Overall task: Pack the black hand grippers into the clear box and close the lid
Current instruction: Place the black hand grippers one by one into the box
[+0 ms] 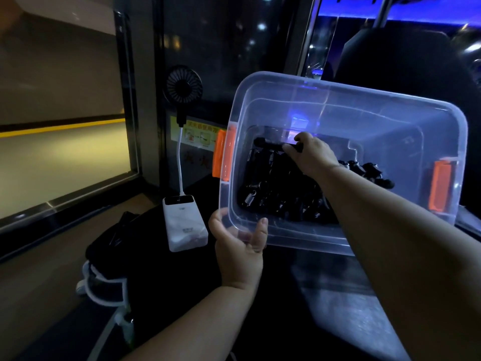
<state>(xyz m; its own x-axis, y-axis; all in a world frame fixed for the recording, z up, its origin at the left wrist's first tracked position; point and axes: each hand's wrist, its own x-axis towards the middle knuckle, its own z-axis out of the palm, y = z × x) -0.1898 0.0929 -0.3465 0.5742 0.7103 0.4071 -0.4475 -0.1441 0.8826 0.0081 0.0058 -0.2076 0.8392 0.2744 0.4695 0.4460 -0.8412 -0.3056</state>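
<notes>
The clear box (338,92), a rounded plastic tub with an orange latch (226,155) at each short end, stood open-topped and tilted, its near-left corner gripped by the left hand (239,246). Black hand grippers (276,188) with bare metal coil springs lay heaped across its bottom, some trailing toward the right end. One gripper (270,146) sat at the far side of the heap, its handle pinched by the right hand (312,155) inside the box.
</notes>
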